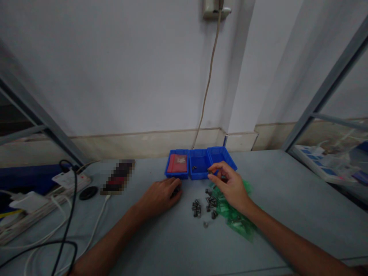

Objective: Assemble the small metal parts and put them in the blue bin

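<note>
My left hand [161,195] rests on the table with curled fingers around some small dark metal parts [176,190], just in front of the left blue bin [176,176]. That bin holds a red packet [177,163]. My right hand [227,184] pinches a small dark part [209,172] at the front edge of the middle blue bin [199,176], where a few small pieces [194,168] lie. The right blue bin [220,153] is partly behind my right hand. Small metal parts [196,208] lie in piles between my hands, beside green plastic bags [237,218] under my right wrist.
A pixelated flat object [118,177] lies at the left near a round black disc [88,193], a power strip [43,212] and loose cables [75,207]. Behind the grey table [161,245] stands a wall with a hanging cord [211,69]. Metal frame posts flank both sides.
</note>
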`<state>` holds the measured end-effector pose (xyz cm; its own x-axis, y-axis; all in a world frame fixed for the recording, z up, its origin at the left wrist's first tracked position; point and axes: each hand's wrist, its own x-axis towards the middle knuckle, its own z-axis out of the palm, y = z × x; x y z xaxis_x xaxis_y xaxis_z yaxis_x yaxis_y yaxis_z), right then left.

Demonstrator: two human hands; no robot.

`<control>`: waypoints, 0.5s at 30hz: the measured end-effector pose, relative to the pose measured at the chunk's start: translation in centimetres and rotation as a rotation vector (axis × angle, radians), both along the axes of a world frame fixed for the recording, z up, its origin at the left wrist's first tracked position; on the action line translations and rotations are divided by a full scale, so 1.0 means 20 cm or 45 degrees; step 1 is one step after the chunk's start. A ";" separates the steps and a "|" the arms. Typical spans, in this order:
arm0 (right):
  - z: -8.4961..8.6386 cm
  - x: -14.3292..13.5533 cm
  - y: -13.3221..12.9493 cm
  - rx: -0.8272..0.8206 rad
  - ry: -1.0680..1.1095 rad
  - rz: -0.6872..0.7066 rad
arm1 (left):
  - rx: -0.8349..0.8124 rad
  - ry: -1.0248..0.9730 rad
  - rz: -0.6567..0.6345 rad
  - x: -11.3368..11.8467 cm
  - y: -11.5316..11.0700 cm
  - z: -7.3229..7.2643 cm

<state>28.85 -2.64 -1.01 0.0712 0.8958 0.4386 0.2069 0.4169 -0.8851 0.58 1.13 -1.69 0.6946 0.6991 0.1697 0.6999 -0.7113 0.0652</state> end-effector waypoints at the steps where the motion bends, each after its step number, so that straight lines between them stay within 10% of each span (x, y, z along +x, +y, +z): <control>1: 0.00 0.00 0.00 -0.043 0.046 0.016 | -0.001 0.005 0.000 0.00 0.00 0.00; 15: 0.00 0.02 0.03 -0.311 0.590 0.270 | -0.093 -0.068 -0.003 -0.01 0.02 -0.01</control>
<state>29.24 -1.99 -1.09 0.0143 0.9831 0.1825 -0.2924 0.1786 -0.9395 0.34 1.52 -1.87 0.6877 0.7093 0.1550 0.6924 -0.7049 0.1540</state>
